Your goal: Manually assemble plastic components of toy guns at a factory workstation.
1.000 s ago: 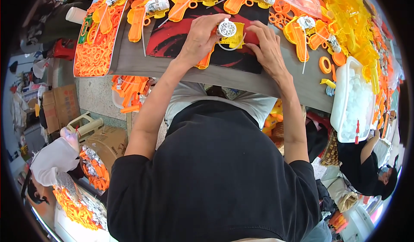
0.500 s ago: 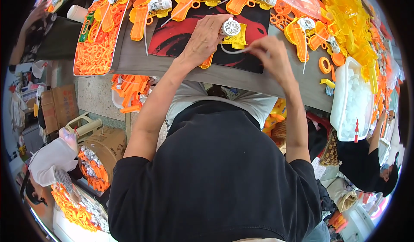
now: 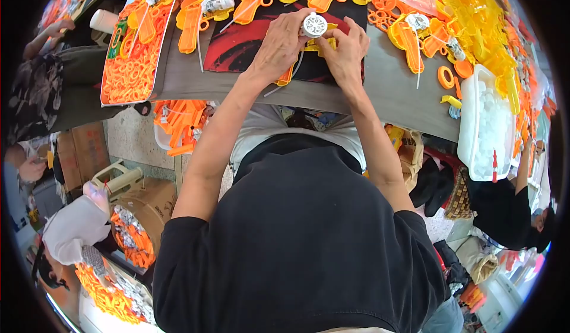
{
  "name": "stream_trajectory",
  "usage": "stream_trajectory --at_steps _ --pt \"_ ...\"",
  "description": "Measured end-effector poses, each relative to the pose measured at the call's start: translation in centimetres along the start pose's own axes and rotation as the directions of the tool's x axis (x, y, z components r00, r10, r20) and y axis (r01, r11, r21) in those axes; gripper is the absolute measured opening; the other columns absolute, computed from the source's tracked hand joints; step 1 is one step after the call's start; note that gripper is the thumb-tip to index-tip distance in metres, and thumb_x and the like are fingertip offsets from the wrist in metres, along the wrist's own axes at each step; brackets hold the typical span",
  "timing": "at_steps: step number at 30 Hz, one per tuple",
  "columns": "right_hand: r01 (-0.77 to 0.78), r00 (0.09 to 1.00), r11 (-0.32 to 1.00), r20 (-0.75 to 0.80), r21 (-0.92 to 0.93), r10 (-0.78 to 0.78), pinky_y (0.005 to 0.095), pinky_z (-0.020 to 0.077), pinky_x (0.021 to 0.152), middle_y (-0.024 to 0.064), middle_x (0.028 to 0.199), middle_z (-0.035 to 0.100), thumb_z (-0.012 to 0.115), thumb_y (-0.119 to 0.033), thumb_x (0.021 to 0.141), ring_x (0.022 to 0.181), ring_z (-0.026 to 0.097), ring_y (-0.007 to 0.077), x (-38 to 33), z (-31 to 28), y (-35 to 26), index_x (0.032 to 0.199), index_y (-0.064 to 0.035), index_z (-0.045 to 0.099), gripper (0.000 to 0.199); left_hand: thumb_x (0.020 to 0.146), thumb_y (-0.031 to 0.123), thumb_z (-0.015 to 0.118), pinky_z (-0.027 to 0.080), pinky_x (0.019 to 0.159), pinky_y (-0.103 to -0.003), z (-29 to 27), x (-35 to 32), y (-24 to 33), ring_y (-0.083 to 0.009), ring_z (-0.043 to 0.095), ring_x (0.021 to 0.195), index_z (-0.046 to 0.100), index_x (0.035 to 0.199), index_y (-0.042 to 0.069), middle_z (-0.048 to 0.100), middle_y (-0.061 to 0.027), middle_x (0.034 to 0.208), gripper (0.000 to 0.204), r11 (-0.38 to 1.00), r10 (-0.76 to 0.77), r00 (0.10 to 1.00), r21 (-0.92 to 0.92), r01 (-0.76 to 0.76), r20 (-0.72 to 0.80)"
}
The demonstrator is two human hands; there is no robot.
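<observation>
Far left of the table [image 3: 380,89]: orange tray [image 3: 133,54] heaped with small orange plastic rings and parts, lying by the left end, near edge. Just right of it, along the far edge, a row of orange toy guns [image 3: 196,18], each with a white part and a thin white tube. A red-and-black mat [image 3: 237,48] lies mid-table, reaching toward the near edge.

Left hand [image 3: 279,42] sits over the mat, fingers curled, closed on the left side of a yellow toy part [image 3: 314,43]; an orange piece [image 3: 286,75] pokes out below the palm, exact hold on it cannot be told. A white round gear-like wheel [image 3: 313,24] sits on top of the yellow toy part, between both hands, just at the fingertips of each. Right hand [image 3: 344,51] is closed on the right side of the same yellow toy part, thumb toward the wheel. Both hands touch the part; it is held just above the mat, mid-table, closer to the far edge than the near one.

Right of the hands: more orange and yellow toy guns [image 3: 409,33], loose orange rings [image 3: 445,78] on bare grey surface. Far right end: white plastic bin [image 3: 490,125] with pale round pieces, at the right near corner. Yellow parts pile [image 3: 475,18] behind it at the far right corner.
</observation>
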State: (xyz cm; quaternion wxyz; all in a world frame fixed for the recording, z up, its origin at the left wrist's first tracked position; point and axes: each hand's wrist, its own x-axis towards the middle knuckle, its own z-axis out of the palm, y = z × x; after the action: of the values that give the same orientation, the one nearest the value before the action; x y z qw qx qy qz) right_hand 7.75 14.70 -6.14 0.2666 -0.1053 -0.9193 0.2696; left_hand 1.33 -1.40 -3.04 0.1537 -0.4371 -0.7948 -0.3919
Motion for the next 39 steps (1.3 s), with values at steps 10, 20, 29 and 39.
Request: stream_trajectory --at_steps 10,20,29,39 --pt "0.348 0.917 0.935 0.230 -0.065 -0.326 0.0630 0.0068 0.120 0.0179 0.161 0.029 0.068 -0.035 0.093 0.151 0.020 0.0387 -1.4 -2.7 -1.6 0.121 -0.0110 0.071 0.037 0.091 0.008 0.066 0.043 0.097 -0.043 -0.4 0.0 0.0 -0.0304 0.058 0.114 0.051 0.136 0.011 0.061 -0.0097 0.121 0.048 0.999 0.027 0.999 0.037 -0.028 0.031" --pt "0.175 0.891 0.930 0.349 0.324 -0.290 0.0494 0.0270 0.119 0.0160 0.141 0.051 0.083 -0.014 0.078 0.135 0.048 0.0308 1.7 -4.7 1.1 0.148 -0.0067 0.039 0.083 0.093 0.006 0.065 0.043 0.103 -0.039 -1.2 0.3 -0.1 -0.0254 0.059 0.118 0.054 0.137 0.009 0.063 -0.0076 0.126 0.046 0.999 -0.037 0.995 -0.016 0.039 0.092" --pt "0.107 0.953 0.872 0.202 0.478 -0.227 0.0358 0.0491 0.102 0.0136 0.127 0.056 0.085 -0.010 0.075 0.116 0.060 0.0248 1.7 -6.5 -1.4 0.145 -0.0033 0.046 0.081 0.095 0.006 0.065 0.045 0.106 -0.033 -3.9 2.6 -0.8 -0.0209 0.057 0.123 0.053 0.140 0.002 0.060 -0.0102 0.133 0.046 0.921 -0.086 0.973 -0.356 0.159 0.213" --pt "0.062 0.956 0.867 0.222 0.494 -0.194 0.0341 0.0469 0.104 0.0128 0.131 0.056 0.084 -0.013 0.076 0.120 0.059 0.0230 2.3 -6.4 -1.2 0.146 -0.0011 0.048 0.080 0.094 0.005 0.062 0.045 0.104 -0.038 -4.3 4.1 -0.7 -0.0285 0.058 0.121 0.058 0.135 0.003 0.061 -0.0116 0.129 0.041 0.975 0.030 0.946 -0.217 0.043 0.323"
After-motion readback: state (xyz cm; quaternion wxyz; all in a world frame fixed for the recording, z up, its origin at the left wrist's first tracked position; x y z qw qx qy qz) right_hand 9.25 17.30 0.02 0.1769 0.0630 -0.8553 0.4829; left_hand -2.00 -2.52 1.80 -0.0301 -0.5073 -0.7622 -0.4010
